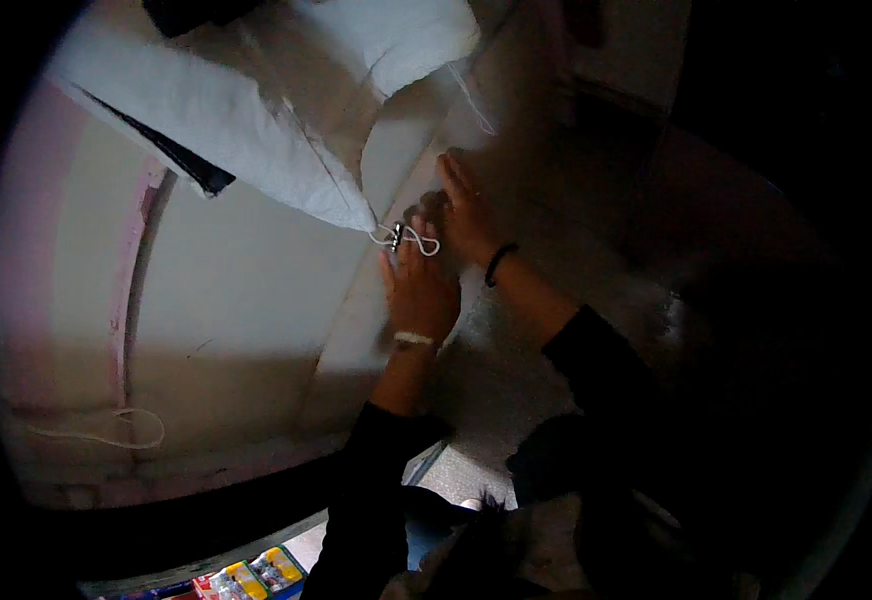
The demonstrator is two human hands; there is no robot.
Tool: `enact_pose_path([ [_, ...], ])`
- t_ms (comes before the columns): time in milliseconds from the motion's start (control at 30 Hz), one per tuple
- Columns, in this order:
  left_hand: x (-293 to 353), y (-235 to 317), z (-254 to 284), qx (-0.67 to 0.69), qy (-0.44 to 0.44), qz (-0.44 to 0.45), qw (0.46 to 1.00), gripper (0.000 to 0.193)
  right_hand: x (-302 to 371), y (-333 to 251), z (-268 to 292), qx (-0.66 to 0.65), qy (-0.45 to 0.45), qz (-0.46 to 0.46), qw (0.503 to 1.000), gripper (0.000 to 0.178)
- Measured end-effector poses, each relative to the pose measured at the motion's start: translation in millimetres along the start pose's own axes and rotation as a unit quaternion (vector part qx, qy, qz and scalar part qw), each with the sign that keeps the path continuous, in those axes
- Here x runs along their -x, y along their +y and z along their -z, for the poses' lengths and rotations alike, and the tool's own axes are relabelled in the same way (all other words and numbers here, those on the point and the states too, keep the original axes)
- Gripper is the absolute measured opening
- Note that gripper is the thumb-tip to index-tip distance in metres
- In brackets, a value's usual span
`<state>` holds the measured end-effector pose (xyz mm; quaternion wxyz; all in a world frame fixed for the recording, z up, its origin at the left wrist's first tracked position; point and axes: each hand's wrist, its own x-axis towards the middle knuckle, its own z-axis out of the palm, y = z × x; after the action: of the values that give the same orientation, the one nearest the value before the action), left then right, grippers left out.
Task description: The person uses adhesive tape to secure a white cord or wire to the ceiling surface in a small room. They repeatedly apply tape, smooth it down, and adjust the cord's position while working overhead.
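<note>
A white and tan padded cloth piece (256, 125) lies across the upper left, its pointed corner ending in a thin white cord (430, 246). The cord passes a small dark and silver piece (396, 237) and forms a loop over the fingers of my left hand (424, 295). That hand lies palm down with its thumb apart, by the cloth's tip. My right hand (471, 220) is just beyond it on the right, fingers stretched forward and partly in shadow. Its lower fingers come close to the left fingertips; whether they touch is too dark to tell.
Under the cloth spreads a pale tabletop (236, 280) with a pinkish left border. A loose white cord loop (141, 430) lies at the lower left. Another thin cord (474, 105) hangs from the cloth's far end. Below the table edge sits a colourful box (261, 575) of small items.
</note>
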<state>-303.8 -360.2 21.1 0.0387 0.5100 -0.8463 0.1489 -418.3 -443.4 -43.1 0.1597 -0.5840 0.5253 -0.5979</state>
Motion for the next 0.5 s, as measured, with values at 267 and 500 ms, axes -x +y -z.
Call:
enact_pose_path([
  [267,-36.4,-32.6,-28.8,-0.087,0.046,-0.054,0.994,0.071,-15.6,-11.8,-2.5,0.021,0.002,-0.034,0.999,0.060],
  [500,-65.2,0.1,-4.4,-0.104,0.018,-0.056,0.993,0.069,-28.4,70.3,0.9,0.037,0.001,-0.022,0.999,0.052],
])
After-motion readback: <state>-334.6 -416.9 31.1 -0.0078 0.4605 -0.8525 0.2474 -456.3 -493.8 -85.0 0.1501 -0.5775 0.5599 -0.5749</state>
